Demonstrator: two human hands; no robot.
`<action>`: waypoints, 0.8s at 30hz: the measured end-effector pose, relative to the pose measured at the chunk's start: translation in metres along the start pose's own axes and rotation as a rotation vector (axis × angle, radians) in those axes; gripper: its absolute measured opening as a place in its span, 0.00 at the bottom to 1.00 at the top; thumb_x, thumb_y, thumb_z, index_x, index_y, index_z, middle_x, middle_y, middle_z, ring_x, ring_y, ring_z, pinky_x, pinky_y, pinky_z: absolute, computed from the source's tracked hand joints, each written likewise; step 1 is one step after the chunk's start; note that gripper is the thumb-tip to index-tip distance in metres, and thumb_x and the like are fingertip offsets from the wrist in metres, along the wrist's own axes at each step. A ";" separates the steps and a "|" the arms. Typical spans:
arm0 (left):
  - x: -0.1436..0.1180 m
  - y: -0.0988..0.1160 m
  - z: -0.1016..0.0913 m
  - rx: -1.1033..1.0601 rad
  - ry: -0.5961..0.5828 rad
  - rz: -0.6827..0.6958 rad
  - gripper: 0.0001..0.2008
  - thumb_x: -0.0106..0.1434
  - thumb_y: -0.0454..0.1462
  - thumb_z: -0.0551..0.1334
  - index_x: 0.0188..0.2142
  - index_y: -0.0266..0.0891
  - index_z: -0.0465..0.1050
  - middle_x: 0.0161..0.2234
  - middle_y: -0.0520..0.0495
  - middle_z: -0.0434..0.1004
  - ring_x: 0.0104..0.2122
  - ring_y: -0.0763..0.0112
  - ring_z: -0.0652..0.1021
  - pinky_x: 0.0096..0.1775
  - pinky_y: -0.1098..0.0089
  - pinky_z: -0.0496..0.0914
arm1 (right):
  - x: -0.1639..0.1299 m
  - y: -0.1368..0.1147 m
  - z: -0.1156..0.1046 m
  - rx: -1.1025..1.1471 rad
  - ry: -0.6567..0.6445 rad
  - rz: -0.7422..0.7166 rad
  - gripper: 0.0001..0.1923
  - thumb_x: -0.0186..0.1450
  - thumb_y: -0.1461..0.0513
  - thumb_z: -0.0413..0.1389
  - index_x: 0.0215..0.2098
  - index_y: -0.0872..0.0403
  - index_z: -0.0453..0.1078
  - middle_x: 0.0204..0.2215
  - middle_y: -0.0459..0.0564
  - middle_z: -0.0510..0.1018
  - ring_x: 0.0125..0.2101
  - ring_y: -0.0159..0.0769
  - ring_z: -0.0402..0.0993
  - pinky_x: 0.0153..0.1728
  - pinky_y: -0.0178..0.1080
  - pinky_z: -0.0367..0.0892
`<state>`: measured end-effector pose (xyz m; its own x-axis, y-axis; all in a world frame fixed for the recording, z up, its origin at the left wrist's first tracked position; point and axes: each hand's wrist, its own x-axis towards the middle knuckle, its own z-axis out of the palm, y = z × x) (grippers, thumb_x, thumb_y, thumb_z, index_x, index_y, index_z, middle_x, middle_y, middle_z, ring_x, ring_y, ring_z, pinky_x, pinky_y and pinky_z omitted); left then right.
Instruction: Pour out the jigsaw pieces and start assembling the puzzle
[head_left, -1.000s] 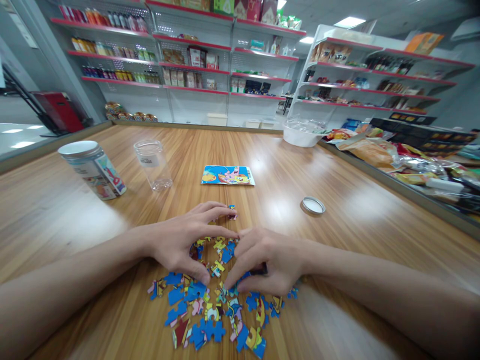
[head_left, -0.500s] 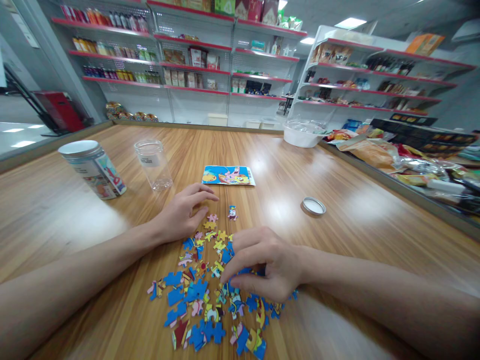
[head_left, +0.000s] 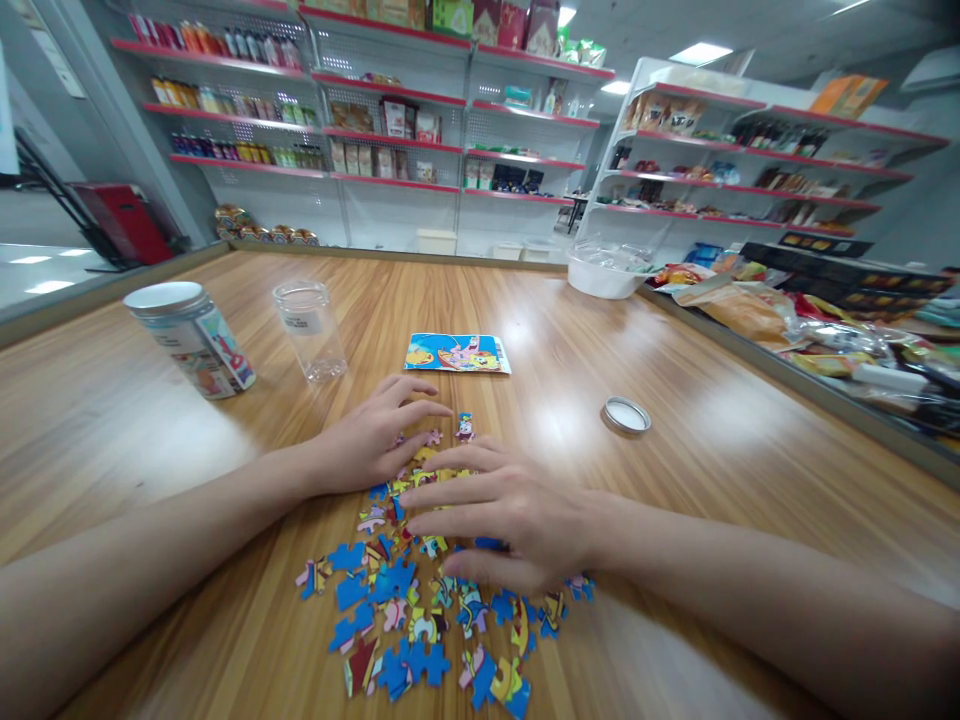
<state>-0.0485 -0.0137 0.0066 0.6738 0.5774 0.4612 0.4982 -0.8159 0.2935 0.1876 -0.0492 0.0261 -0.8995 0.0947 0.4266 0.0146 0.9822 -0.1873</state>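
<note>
Loose cartoon jigsaw pieces, many of them blue, lie spread over the table in front of me. My right hand is open above the pile, fingers stretched to the left and hiding some pieces. Beside the pile's far left edge, my left hand is open, with its fingers apart and small pink pieces near the fingertips. Just beyond the fingers of both hands sits a small joined bit of puzzle showing a cartoon face. Farther off lies the picture card, with cartoon figures on blue.
A lidded printed jar and a clear jar without a lid stand at left. To the right lies a round metal lid. A white bowl and packaged snacks are at the far right. Stocked shelves stand behind the wooden table.
My right hand has opened from a bent-finger pose and reached left and forward over the pieces. My left hand has shifted slightly right, toward the small joined bit.
</note>
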 end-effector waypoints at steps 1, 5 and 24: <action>0.000 -0.001 0.000 -0.020 0.007 -0.016 0.14 0.70 0.36 0.56 0.54 0.40 0.70 0.54 0.39 0.66 0.58 0.58 0.66 0.58 0.53 0.65 | 0.000 0.000 0.000 -0.005 -0.040 -0.010 0.18 0.71 0.55 0.53 0.52 0.57 0.72 0.51 0.53 0.78 0.57 0.43 0.65 0.56 0.48 0.59; -0.001 -0.003 -0.003 -0.114 0.042 -0.109 0.15 0.68 0.32 0.55 0.53 0.40 0.70 0.53 0.40 0.68 0.57 0.59 0.67 0.58 0.52 0.65 | 0.000 0.000 0.000 -0.007 -0.085 -0.018 0.17 0.72 0.54 0.51 0.49 0.56 0.74 0.50 0.50 0.80 0.59 0.42 0.64 0.57 0.47 0.56; 0.000 -0.003 -0.019 -0.317 -0.156 0.042 0.25 0.61 0.38 0.58 0.58 0.42 0.65 0.60 0.40 0.61 0.63 0.49 0.59 0.63 0.43 0.55 | 0.003 -0.008 -0.008 0.048 -0.270 0.061 0.29 0.71 0.48 0.50 0.65 0.53 0.59 0.66 0.51 0.62 0.70 0.44 0.41 0.67 0.53 0.35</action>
<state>-0.0602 -0.0118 0.0217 0.7776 0.5208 0.3523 0.2904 -0.7944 0.5335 0.1882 -0.0556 0.0361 -0.9815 0.1001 0.1635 0.0571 0.9667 -0.2493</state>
